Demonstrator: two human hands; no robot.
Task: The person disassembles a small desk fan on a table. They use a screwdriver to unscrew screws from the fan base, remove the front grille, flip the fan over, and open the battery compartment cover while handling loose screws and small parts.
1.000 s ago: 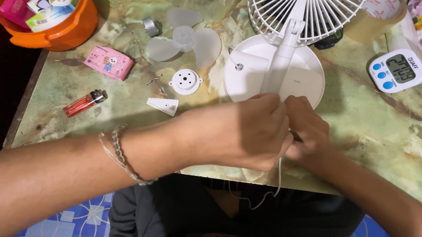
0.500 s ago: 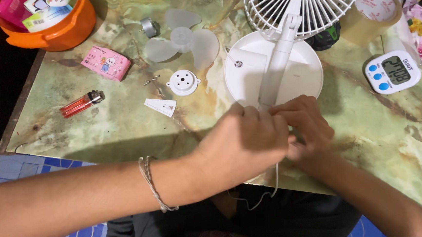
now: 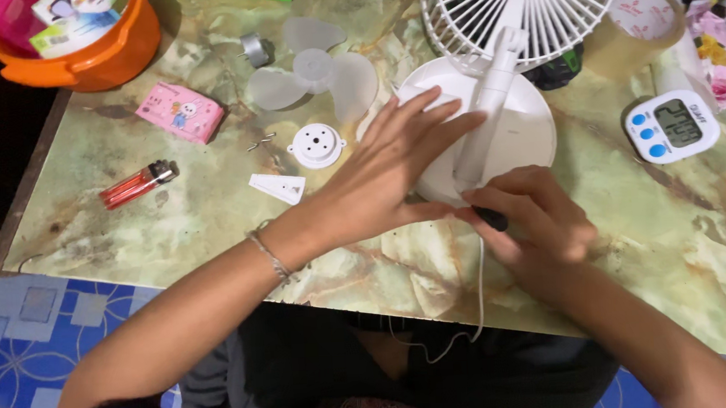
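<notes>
Left hand [image 3: 390,164] lies open, fingers spread, on the white fan base [image 3: 527,135] (near the table [image 3: 213,221] edge); right hand [image 3: 532,219] grips a dark-handled tool [image 3: 490,218].

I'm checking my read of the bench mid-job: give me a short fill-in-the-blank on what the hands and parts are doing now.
1. The left hand lies flat with fingers spread on the fan's round white ____.
2. The right hand pinches a small ____-handled tool.
3. The loose fan blade has ____ lobes.
4. The lighter is ____ in colour.

Missing words: base; black; three; red
</notes>
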